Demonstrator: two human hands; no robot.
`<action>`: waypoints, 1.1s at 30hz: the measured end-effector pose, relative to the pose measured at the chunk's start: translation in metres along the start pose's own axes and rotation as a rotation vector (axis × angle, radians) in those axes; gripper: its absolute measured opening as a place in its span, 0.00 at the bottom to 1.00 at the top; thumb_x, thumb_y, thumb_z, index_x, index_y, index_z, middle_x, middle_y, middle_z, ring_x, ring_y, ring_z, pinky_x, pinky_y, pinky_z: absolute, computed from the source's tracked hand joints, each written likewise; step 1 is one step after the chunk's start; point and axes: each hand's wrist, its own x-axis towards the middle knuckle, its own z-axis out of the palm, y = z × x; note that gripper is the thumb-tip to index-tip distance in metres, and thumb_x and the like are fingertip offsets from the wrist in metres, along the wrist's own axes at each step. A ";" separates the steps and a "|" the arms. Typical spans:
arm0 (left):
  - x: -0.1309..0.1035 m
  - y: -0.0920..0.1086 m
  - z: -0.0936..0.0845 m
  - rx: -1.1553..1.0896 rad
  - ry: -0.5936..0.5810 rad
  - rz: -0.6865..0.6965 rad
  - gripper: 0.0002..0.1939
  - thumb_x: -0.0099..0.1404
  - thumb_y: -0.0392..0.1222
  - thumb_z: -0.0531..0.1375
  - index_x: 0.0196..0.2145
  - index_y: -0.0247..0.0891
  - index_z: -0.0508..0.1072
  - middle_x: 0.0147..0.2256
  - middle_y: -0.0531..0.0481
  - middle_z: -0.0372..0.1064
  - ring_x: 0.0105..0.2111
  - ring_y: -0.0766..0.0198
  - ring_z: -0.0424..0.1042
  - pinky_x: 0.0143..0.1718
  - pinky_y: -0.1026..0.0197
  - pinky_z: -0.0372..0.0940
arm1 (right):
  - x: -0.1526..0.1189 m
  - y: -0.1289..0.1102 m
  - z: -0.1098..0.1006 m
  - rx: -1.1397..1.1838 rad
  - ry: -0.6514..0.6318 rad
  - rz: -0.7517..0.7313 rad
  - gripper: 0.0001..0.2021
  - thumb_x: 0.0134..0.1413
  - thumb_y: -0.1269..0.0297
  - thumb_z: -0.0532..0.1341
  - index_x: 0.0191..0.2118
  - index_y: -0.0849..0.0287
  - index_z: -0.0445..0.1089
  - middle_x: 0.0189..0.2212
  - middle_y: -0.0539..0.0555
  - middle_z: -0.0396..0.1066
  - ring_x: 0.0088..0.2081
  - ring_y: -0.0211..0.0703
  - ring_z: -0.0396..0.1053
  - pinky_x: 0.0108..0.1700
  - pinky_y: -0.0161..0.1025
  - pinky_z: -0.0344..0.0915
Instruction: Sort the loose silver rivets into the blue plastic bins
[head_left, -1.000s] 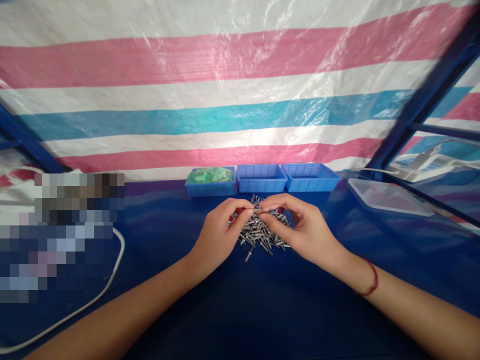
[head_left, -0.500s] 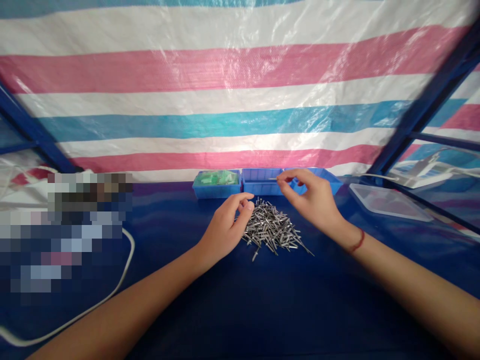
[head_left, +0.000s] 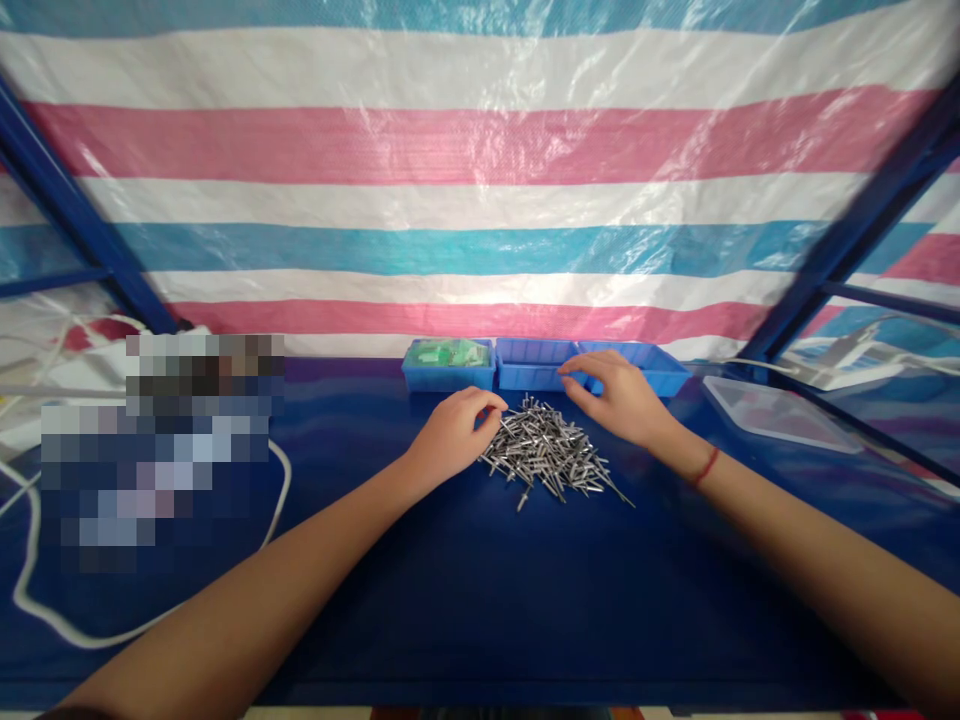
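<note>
A heap of silver blind rivets (head_left: 547, 450) lies on the dark blue tabletop, between my two hands. At its left edge is my left hand (head_left: 456, 435), thumb and forefinger pinched together; whatever is between the fingertips is too small to make out. My right hand (head_left: 619, 400), with a red cord on the wrist, hovers beyond the heap's right side, in front of the blue bins. Its thumb and forefinger are slightly apart, and no rivet shows between them. The middle blue bin (head_left: 534, 376) is just behind its fingertips.
A left blue bin (head_left: 448, 378) holds green packets, and a right blue bin (head_left: 660, 378) is partly behind my hand. A clear plastic lid (head_left: 780, 412) lies at right. White cable (head_left: 75, 635) loops at left, beside a blurred-out patch. Blue frame posts (head_left: 840, 230) flank the striped sheet.
A thin rivet that stuck out of my right fingertips no longer shows, and those fingers have parted. My left thumb and forefinger have closed together at the heap. The view has shifted slightly.
</note>
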 end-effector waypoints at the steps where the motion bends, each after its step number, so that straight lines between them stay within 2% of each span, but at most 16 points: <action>1: 0.000 0.000 0.001 0.015 -0.031 0.019 0.10 0.64 0.37 0.53 0.38 0.37 0.74 0.35 0.48 0.71 0.37 0.62 0.70 0.42 0.59 0.63 | -0.006 -0.003 -0.001 0.021 0.000 0.000 0.08 0.54 0.67 0.56 0.36 0.59 0.72 0.36 0.55 0.76 0.40 0.49 0.71 0.47 0.49 0.64; 7: 0.004 0.008 0.006 0.249 -0.196 0.089 0.14 0.67 0.47 0.51 0.45 0.50 0.74 0.41 0.49 0.70 0.41 0.57 0.67 0.41 0.54 0.59 | -0.027 -0.006 0.006 0.144 -0.018 0.103 0.08 0.54 0.68 0.57 0.37 0.59 0.72 0.36 0.55 0.76 0.38 0.46 0.72 0.43 0.46 0.67; 10: 0.008 0.011 0.010 0.307 -0.211 0.058 0.16 0.69 0.47 0.49 0.45 0.49 0.74 0.40 0.50 0.70 0.41 0.57 0.67 0.41 0.54 0.58 | -0.027 -0.006 0.009 0.177 -0.023 0.116 0.08 0.54 0.69 0.57 0.38 0.60 0.72 0.36 0.55 0.76 0.38 0.45 0.71 0.42 0.44 0.67; 13: 0.012 0.010 0.015 0.322 -0.235 0.006 0.17 0.68 0.47 0.48 0.46 0.47 0.73 0.41 0.48 0.70 0.43 0.56 0.66 0.42 0.54 0.58 | -0.027 -0.006 0.010 0.196 -0.029 0.065 0.08 0.53 0.70 0.57 0.37 0.60 0.72 0.36 0.55 0.76 0.39 0.44 0.71 0.44 0.45 0.66; 17: 0.018 0.008 0.015 0.308 -0.336 -0.073 0.18 0.67 0.45 0.48 0.50 0.50 0.71 0.43 0.48 0.69 0.45 0.54 0.66 0.43 0.53 0.59 | -0.029 -0.004 0.011 0.206 -0.031 0.047 0.08 0.53 0.71 0.57 0.37 0.60 0.72 0.36 0.55 0.76 0.39 0.45 0.71 0.45 0.45 0.66; 21: 0.030 0.014 0.005 0.330 -0.461 -0.066 0.18 0.64 0.42 0.49 0.48 0.52 0.72 0.43 0.49 0.70 0.44 0.54 0.68 0.43 0.53 0.58 | -0.031 0.001 0.010 0.217 -0.028 0.085 0.08 0.53 0.69 0.56 0.36 0.60 0.72 0.36 0.55 0.76 0.38 0.45 0.71 0.43 0.44 0.66; 24: 0.039 0.018 -0.002 0.373 -0.542 -0.040 0.18 0.60 0.38 0.52 0.45 0.51 0.73 0.38 0.52 0.73 0.41 0.55 0.71 0.42 0.53 0.58 | -0.031 0.002 0.009 0.221 -0.032 0.121 0.08 0.53 0.69 0.57 0.37 0.60 0.72 0.36 0.55 0.76 0.37 0.44 0.71 0.41 0.44 0.67; 30: 0.048 0.018 -0.004 0.386 -0.576 -0.010 0.13 0.59 0.38 0.54 0.41 0.46 0.74 0.38 0.53 0.75 0.38 0.59 0.72 0.37 0.60 0.57 | -0.031 -0.001 0.006 0.224 -0.036 0.111 0.08 0.54 0.68 0.56 0.36 0.61 0.72 0.35 0.55 0.76 0.36 0.44 0.71 0.40 0.43 0.67; 33: 0.048 0.020 -0.005 0.451 -0.559 0.049 0.11 0.60 0.37 0.54 0.38 0.44 0.74 0.37 0.53 0.75 0.37 0.60 0.72 0.34 0.62 0.56 | -0.030 -0.002 0.006 0.230 -0.045 0.102 0.08 0.54 0.69 0.56 0.37 0.61 0.72 0.35 0.55 0.76 0.36 0.44 0.71 0.40 0.43 0.67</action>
